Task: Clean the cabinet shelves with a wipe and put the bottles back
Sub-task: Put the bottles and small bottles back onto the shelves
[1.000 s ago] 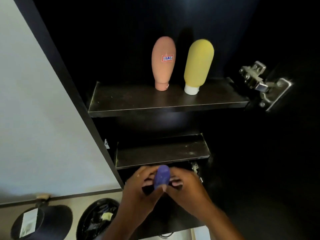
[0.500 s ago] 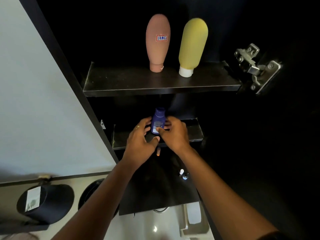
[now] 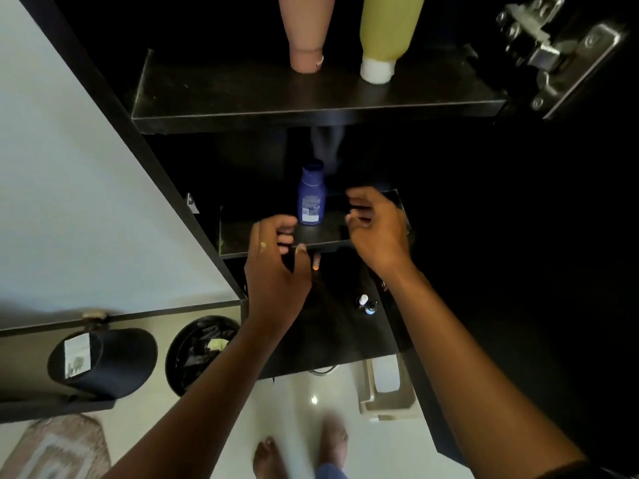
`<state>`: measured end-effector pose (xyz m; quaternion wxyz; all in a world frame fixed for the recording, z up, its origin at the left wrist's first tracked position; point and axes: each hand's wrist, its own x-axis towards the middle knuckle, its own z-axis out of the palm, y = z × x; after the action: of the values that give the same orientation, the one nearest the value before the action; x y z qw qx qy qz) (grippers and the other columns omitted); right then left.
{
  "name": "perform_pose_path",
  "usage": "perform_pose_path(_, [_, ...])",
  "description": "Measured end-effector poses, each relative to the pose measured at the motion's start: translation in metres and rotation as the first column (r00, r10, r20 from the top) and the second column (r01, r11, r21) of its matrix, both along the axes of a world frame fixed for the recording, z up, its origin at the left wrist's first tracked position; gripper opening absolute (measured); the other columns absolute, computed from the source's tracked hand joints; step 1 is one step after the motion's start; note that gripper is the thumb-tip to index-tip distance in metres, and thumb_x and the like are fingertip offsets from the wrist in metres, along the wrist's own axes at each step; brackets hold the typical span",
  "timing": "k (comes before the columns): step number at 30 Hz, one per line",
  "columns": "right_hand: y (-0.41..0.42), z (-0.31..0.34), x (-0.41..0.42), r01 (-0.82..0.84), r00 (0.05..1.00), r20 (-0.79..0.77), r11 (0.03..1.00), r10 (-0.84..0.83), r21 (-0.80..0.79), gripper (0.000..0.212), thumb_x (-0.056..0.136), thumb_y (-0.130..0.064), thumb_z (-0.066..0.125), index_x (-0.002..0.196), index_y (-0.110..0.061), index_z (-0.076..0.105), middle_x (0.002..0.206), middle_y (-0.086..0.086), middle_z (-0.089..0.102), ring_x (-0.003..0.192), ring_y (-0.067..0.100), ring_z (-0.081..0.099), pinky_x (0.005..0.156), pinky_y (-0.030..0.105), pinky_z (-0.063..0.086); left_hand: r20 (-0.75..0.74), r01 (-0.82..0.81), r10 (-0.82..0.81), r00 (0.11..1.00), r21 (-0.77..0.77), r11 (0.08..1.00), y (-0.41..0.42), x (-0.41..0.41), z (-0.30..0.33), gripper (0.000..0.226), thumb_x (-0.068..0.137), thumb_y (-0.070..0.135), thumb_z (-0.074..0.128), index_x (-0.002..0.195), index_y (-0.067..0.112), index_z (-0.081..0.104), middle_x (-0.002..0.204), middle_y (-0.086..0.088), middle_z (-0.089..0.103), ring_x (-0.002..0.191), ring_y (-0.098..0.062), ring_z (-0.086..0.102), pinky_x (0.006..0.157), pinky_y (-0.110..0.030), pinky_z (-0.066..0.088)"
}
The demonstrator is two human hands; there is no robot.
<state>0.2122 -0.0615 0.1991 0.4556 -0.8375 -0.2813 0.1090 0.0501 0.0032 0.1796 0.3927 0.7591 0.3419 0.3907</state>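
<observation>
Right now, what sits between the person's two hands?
In the head view, the blue bottle stands upright on the lower shelf between the left hand and right hand, untouched.

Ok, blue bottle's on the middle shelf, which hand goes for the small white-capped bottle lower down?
Right hand, probably: that bottle stands below its wrist, while the left hand is farther across.

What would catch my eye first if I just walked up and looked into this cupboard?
Probably the small blue plastic bottle standing upright on the dark middle shelf, with the left hand and right hand on either side of it, fingers loosely curled and not touching it. Above, on the dark upper shelf, a pink squeeze bottle and a yellow squeeze bottle with a white cap stand cap-down, side by side.
</observation>
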Motion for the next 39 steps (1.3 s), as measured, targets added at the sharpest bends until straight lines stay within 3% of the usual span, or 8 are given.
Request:
perform_pose_path(2, [-0.029,-0.006,-0.004,0.129,0.992,-0.011,0.99,-0.129,0.052,0.033,0.089,0.005,0.063,0.114,-0.014,0.071,0.108,-0.005,0.071,0.092,0.0,0.066,0.082,0.008,0.052,-0.012,0.079,-0.078,0.997,0.022,0.997,-0.016,-0.009,-0.017,0.027,0.087,0.001,0.065,0.107,0.019,0.064,0.103,0.005,0.065,0.09,-0.012,0.066,0.078,-0.031,0.057])
perform_pose_path(5, [-0.069,-0.044,-0.019,0.216,0.974,-0.065,0.976,-0.216,-0.013,0.03,0.088,0.005,0.063,0.109,-0.015,0.072,0.102,-0.006,0.072,0.091,0.003,0.067,0.088,0.02,0.057,-0.139,0.189,-0.201,0.97,-0.099,0.977,-0.037,-0.015,-0.063,0.023,0.09,0.005,0.067,0.105,0.022,0.069,0.101,0.012,0.071,0.092,-0.007,0.069,0.08,-0.029,0.059])
perform_pose_path(8, [-0.092,-0.093,-0.031,0.197,0.972,-0.108,0.972,-0.211,-0.127,0.036,0.087,0.001,0.067,0.117,-0.018,0.07,0.109,-0.004,0.072,0.101,0.008,0.069,0.094,0.031,0.058,-0.239,0.268,-0.307,0.921,-0.185,0.946,-0.05,-0.008,-0.109,0.026,0.092,0.011,0.067,0.114,0.024,0.072,0.11,0.013,0.073,0.1,-0.001,0.068,0.088,-0.029,0.059])
perform_pose_path(12, [-0.102,-0.14,-0.035,0.178,0.98,-0.039,0.947,-0.196,-0.266,0.049,0.086,-0.004,0.069,0.131,-0.021,0.063,0.125,0.0,0.068,0.111,0.015,0.066,0.092,0.019,0.05,-0.315,0.329,-0.387,0.866,-0.224,0.917,-0.056,0.015,-0.16,0.04,0.089,0.019,0.07,0.128,0.025,0.066,0.125,0.009,0.069,0.109,-0.005,0.066,0.094,-0.035,0.057])
perform_pose_path(22, [-0.091,-0.208,-0.023,0.145,0.983,-0.045,0.912,-0.175,-0.384,0.052,0.087,-0.014,0.063,0.135,-0.033,0.052,0.104,0.001,0.073,0.092,0.026,0.072,0.077,0.042,0.062,-0.428,0.36,-0.45,0.783,-0.278,0.891,-0.049,0.079,-0.229,0.057,0.081,0.035,0.073,0.135,0.031,0.059,0.137,0.007,0.062,0.128,-0.017,0.057,0.102,-0.046,0.053])
perform_pose_path(25, [-0.088,-0.217,-0.02,0.127,0.986,-0.037,0.887,-0.16,-0.444,0.05,0.086,-0.015,0.062,0.133,-0.03,0.052,0.105,0.003,0.072,0.094,0.03,0.071,0.077,0.043,0.061,-0.428,0.367,-0.47,0.772,-0.304,0.879,-0.05,0.087,-0.233,0.057,0.073,0.052,0.067,0.128,0.035,0.065,0.129,0.012,0.066,0.121,-0.014,0.059,0.099,-0.042,0.053])
perform_pose_path(30, [-0.085,-0.224,-0.016,0.155,0.987,0.033,0.854,-0.16,-0.497,0.038,0.086,-0.022,0.069,0.122,-0.024,0.056,0.102,0.004,0.072,0.091,0.032,0.071,0.073,0.042,0.061,-0.428,0.384,-0.462,0.777,-0.259,0.886,-0.051,0.094,-0.238,0.034,0.08,0.031,0.073,0.114,0.03,0.073,0.109,0.01,0.074,0.107,-0.016,0.067,0.091,-0.041,0.056])
perform_pose_path(39, [-0.083,-0.195,-0.018,0.096,0.994,0.088,0.899,-0.064,-0.427,0.023,0.089,-0.003,0.067,0.106,-0.016,0.059,0.096,0.003,0.072,0.087,0.026,0.073,0.07,0.041,0.062,-0.271,0.34,-0.422,0.865,-0.302,0.891,-0.049,0.074,-0.211,0.024,0.087,0.028,0.074,0.111,0.028,0.074,0.108,0.009,0.077,0.103,-0.005,0.072,0.087,-0.038,0.062])
